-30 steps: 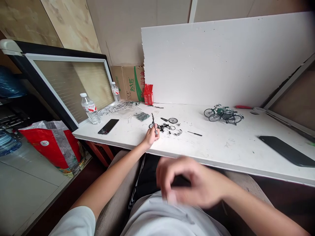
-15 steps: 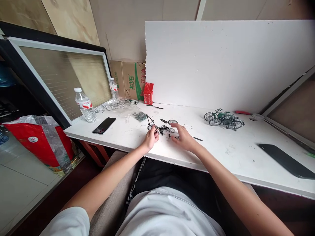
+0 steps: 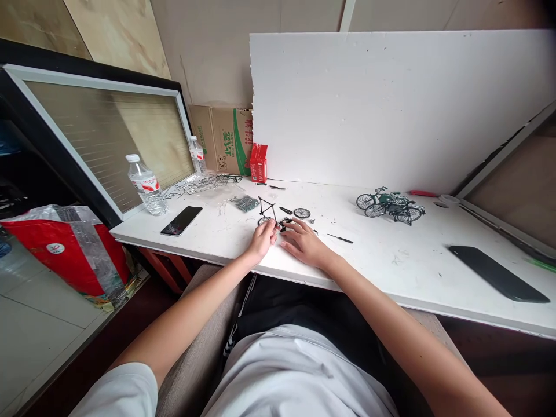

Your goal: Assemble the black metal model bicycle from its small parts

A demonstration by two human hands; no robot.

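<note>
My left hand (image 3: 263, 240) is closed on a small black model bicycle frame (image 3: 268, 206), which stands up above its fingers. A small spoked wheel (image 3: 262, 220) shows just behind that hand. My right hand (image 3: 303, 243) reaches over a cluster of small black parts (image 3: 285, 223), thumb and fingers apart. Its fingers cover much of the cluster, so I cannot tell whether they touch it. Just beyond lie a loose spoked wheel (image 3: 302, 213) and a short black strip (image 3: 285, 211). A thin screwdriver-like tool (image 3: 341, 238) rests to the right.
Assembled model bicycles (image 3: 388, 206) stand at the right, near a dark phone-shaped slab (image 3: 498, 273). On the left are a phone (image 3: 181, 220), water bottles (image 3: 147, 185), a bagged part (image 3: 245, 202) and loose part frames (image 3: 204, 184). A red box (image 3: 259, 164) stands behind.
My right hand has moved left, from beside the loose wheel to over the black parts near my left hand. My left hand still grips the frame. The view has shifted slightly.
</note>
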